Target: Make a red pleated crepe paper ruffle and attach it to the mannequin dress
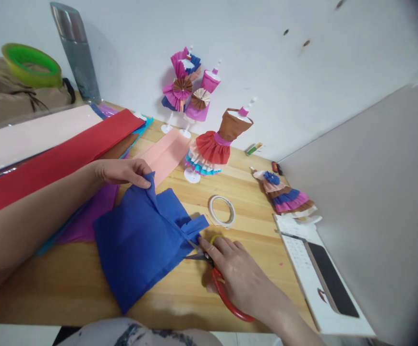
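Note:
A sheet of blue crepe paper (137, 240) lies over the near part of the wooden table, with a cut running in from its right side. Its upper edge is pinched between the thumb and fingers of my left hand (126, 172). My right hand (236, 271) is closed round red-handled scissors (225, 295), whose blades are parted at the right side of the blue paper. A narrow blue strip (196, 224) sticks out beside the blades, close to my right fingertips. A white tape roll (222, 210) lies just beyond my right hand.
Red paper (61, 154) and other coloured sheets lie left, under my left forearm. Pink paper (165, 156) and small dressed stands, one in a brown top (233, 126), are behind. A bottle (81, 62) stands back left; a white board (317, 269) is at right.

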The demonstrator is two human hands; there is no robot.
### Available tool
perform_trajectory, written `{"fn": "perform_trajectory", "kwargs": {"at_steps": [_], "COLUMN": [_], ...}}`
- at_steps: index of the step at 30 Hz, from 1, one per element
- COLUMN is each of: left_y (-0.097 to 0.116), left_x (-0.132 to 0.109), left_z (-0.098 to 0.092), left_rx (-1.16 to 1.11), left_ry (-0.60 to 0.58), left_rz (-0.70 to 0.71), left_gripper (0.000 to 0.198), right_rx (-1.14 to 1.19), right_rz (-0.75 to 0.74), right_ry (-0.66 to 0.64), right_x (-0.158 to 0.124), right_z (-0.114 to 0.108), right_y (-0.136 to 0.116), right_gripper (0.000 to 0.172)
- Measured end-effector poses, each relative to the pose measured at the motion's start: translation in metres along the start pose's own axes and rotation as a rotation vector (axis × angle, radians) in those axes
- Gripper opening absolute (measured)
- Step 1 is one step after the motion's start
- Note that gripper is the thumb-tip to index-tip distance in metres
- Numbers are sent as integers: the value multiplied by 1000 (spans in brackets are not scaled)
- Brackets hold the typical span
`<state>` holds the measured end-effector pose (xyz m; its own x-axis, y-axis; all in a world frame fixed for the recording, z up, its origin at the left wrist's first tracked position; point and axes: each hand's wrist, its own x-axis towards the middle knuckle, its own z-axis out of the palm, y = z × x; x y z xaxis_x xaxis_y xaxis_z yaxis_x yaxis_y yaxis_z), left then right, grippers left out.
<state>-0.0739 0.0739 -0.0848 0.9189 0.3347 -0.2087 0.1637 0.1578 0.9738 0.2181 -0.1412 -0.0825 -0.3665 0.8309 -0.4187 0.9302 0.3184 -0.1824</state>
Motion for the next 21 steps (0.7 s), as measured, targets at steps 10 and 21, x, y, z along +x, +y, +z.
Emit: {"fn": "perform_trajectory", "kwargs": {"at_steps": [10, 21], "left_y": [-3, -7], "left_x": [2, 5], "left_z": [2, 9], "left_rx": [3, -24], "left_ry": [-24, -74], "left_rz": [-20, -21], "left_gripper": [30, 33], "right_rx": [228, 40], "right_rz": [-111, -201], "right_ry": [-12, 435], "right_x": [-6, 82], "right_z": [-19, 4], "right_y": [17, 31], "right_gripper": [74, 27]}}
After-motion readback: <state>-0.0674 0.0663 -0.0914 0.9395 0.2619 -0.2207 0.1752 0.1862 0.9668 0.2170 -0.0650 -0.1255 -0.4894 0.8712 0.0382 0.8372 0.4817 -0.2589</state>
